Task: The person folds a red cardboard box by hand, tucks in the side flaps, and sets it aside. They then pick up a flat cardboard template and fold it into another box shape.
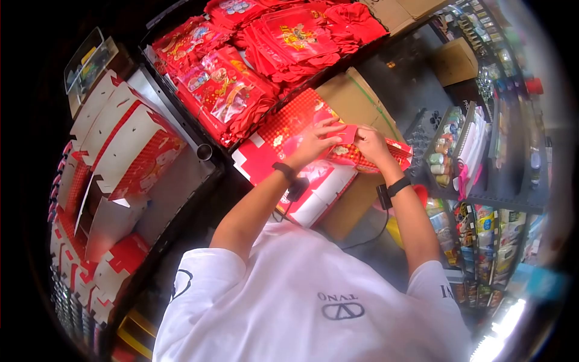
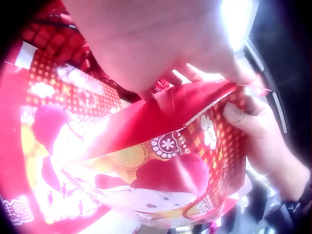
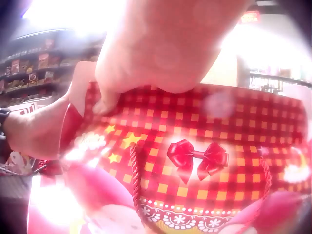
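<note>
A red checked gift box with a twisted cord handle stands tilted between my two hands. My left hand holds its upper red flap; in the left wrist view its thumb lies over the plain red inside, fingers along the far side. My right hand pinches the opposite upper corner, its thumb on the checked panel. In the right wrist view a printed bow and the cord show on the box front. Beneath lie flat printed box sheets.
Red printed bags fill a black-edged tray behind. Brown cardboard lies beside the sheets. Folded white and red boxes are stacked at left. At right stand shelves with cans and packets. A cable hangs from the right wrist.
</note>
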Motion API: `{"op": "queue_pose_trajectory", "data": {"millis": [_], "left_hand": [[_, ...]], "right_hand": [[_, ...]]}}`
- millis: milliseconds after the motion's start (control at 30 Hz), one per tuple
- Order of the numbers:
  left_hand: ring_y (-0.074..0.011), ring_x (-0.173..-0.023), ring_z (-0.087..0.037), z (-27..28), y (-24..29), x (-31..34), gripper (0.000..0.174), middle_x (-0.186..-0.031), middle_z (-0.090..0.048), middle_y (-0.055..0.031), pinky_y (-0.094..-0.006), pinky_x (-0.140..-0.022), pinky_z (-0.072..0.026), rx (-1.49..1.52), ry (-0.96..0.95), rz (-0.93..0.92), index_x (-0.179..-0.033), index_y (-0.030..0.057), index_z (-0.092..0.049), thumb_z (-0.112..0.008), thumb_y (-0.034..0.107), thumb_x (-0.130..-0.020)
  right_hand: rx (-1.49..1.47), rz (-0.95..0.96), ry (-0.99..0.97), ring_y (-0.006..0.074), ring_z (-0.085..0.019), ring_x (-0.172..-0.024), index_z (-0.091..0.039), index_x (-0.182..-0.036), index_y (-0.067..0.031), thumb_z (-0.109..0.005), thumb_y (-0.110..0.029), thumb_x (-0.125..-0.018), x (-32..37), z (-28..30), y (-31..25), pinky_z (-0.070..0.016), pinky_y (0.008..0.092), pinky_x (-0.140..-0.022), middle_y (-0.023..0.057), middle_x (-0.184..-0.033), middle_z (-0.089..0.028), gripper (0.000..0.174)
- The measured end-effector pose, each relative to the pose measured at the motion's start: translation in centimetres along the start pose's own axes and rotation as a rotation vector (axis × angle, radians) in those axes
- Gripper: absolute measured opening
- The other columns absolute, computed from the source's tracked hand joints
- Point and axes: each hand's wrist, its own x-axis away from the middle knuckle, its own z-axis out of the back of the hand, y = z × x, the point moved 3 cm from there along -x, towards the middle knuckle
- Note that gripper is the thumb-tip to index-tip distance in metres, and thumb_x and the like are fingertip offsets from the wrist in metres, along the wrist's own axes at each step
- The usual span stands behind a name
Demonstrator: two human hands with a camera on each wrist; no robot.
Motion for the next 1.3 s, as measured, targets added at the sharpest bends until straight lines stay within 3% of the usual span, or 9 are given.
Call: {"op": "queue_pose_trajectory", "data": {"millis": [467,567,800,900,967,1200,1300], "left_hand": [[-0.0273,-0.136,-0.052,0.2,-0.4,0.3,0.039,-0.143,-0.057,-0.0145,-0.0394,-0.116,-0.0399,-0.246,0.1,-0.154,-0.128,0.0116,-0.074,-0.082,0.019,-0.091],[-0.0328,-0.134,-0.053,-0.1,-1.0,0.0,0.039,-0.143,-0.055,-0.0182,-0.0427,-0.114,-0.0416,-0.287,0.157,-0.177,-0.123,0.0135,-0.076,-0.086,0.025,-0.087],[-0.0291,-0.135,-0.051,-0.2,0.1,0.0,0.036,-0.141,-0.057,-0.0151,-0.0416,-0.116,-0.039,-0.351,0.117,-0.176,-0.125,0.0117,-0.075,-0.082,0.02,-0.091],[-0.0288,-0.136,-0.05,0.1,-0.1,-0.2,0.035,-0.141,-0.057,-0.015,-0.0421,-0.116,-0.0381,-0.354,0.109,-0.142,-0.124,0.0119,-0.076,-0.082,0.021,-0.091],[-0.0287,-0.137,-0.049,-0.1,-0.5,-0.2,0.035,-0.141,-0.057,-0.015,-0.0424,-0.117,-0.0378,-0.289,0.129,-0.111,-0.124,0.012,-0.077,-0.082,0.021,-0.091],[-0.0311,-0.144,-0.043,-0.3,-2.3,-0.1,0.034,-0.154,-0.048,-0.0171,-0.0432,-0.12,-0.034,-0.331,0.095,-0.131,-0.134,0.0141,-0.072,-0.067,0.026,-0.102],[-0.0315,-0.147,-0.039,0.1,-2.5,0.1,0.039,-0.16,-0.042,-0.0172,-0.0433,-0.122,-0.0308,-0.327,0.032,-0.117,-0.142,0.0142,-0.067,-0.062,0.027,-0.105]], "right_hand": [[0.168,-0.041,-0.014,0.0402,-0.067,-0.094,-0.073,-0.102,-0.0032,-0.073,-0.014,-0.088,0.2,-0.9,-0.9,-0.0541,0.0476,-0.082,0.0171,-0.099,-0.072,0.018],[0.164,-0.083,0.007,0.0405,-0.068,-0.095,-0.072,-0.102,-0.0027,-0.073,-0.015,-0.088,0.3,-1.1,-0.3,-0.0544,0.0479,-0.081,0.0176,-0.099,-0.072,0.019],[0.14,-0.257,-0.014,0.0416,-0.067,-0.097,-0.07,-0.102,-0.0005,-0.073,-0.012,-0.088,0.8,-0.7,-0.1,-0.0542,0.0473,-0.082,0.0186,-0.104,-0.071,0.019],[-0.061,-0.142,0.02,0.0414,-0.066,-0.095,-0.07,-0.102,0.001,-0.073,-0.008,-0.087,0.4,-0.5,-1.1,-0.0531,0.046,-0.082,0.0181,-0.103,-0.069,0.018],[0.037,-0.161,-0.023,0.0376,-0.068,-0.094,-0.071,-0.106,0.0001,-0.074,-0.009,-0.088,0.2,-0.7,-0.4,-0.0529,0.0407,-0.08,0.0174,-0.101,-0.068,0.02],[-0.041,-0.258,-0.064,0.0322,-0.067,-0.088,-0.072,-0.107,0.001,-0.074,-0.007,-0.088,0.5,-0.9,0.8,-0.0516,0.0365,-0.08,0.0154,-0.096,-0.066,0.02],[-0.051,-0.267,-0.052,0.0399,-0.065,-0.092,-0.07,-0.101,-0.0002,-0.075,-0.006,-0.083,0.6,-1.1,0.9,-0.0512,0.0435,-0.079,0.0175,-0.096,-0.065,0.019]]}}
